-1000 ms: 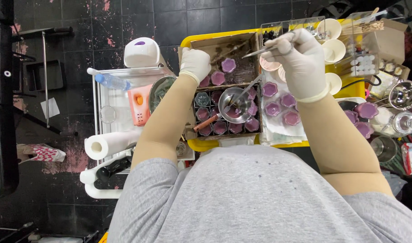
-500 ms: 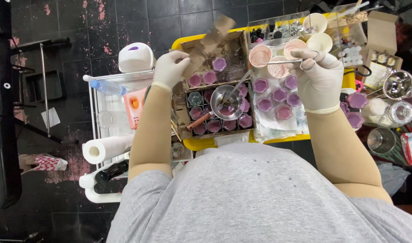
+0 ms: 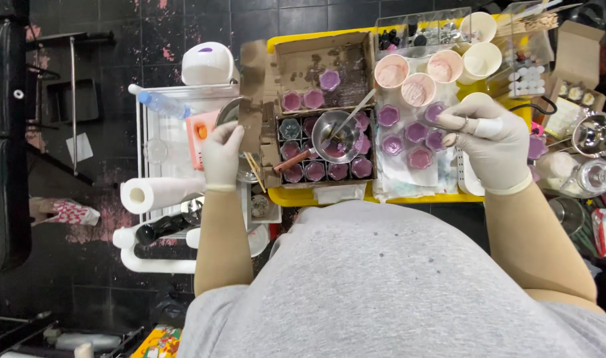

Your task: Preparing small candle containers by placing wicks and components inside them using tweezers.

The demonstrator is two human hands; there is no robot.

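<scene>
My left hand, in a white glove, rests on the left flap of a cardboard box, fingers apart and holding nothing. The box holds several small purple-filled cups and a metal bowl with purple liquid and a stirring stick. My right hand, also gloved, pinches a thin tool over several purple cups standing on a white sheet on the yellow table. Pinkish paper cups stand beyond them.
A white cart at the left carries a paper towel roll, a water bottle and a white dome-shaped device. Glass jars and boxes crowd the right side. Dark tiled floor lies around.
My left hand moved back from the box's inside to its left flap. My right hand came down from the pink cups toward the purple cups on the white sheet.
</scene>
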